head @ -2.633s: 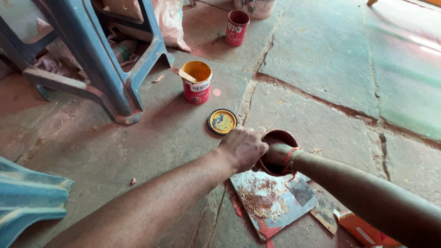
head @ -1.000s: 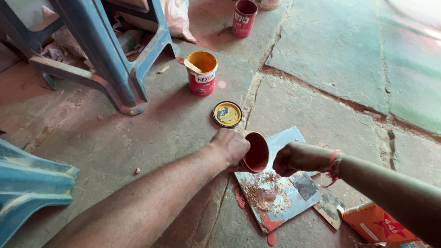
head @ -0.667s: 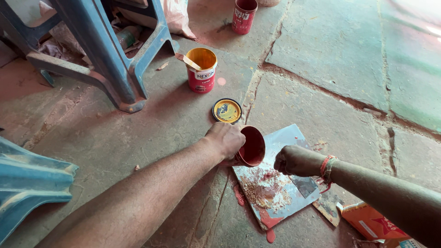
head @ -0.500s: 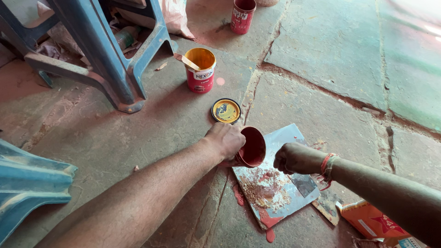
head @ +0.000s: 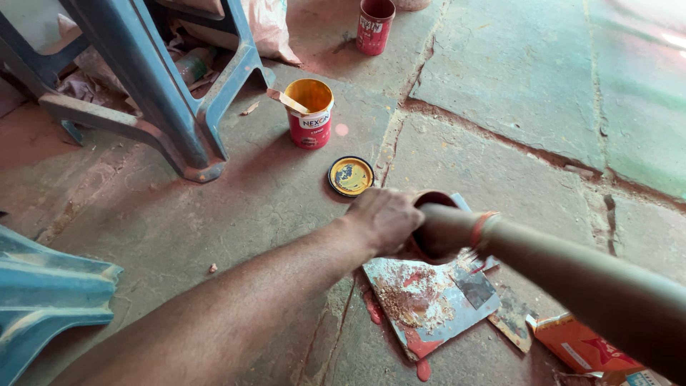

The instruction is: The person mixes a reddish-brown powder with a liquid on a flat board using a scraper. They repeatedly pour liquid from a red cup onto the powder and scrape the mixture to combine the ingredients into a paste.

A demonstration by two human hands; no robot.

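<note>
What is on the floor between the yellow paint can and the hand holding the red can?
A round yellow-stained lid lies on the floor between the paint can and the left hand, seen from the head camera.

Head-worn view, steeply down, close

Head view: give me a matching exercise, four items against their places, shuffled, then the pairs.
Items:
1. yellow-stained lid
2. stir stick
3. open yellow paint can
4. dark red can

Places:
A. across the rim of the yellow paint can
B. held in the left hand, right hand inside it
C. flat on the floor by the crack
D. upright beside the blue chair leg

Pairs: 1-C, 2-A, 3-D, 4-B
</note>
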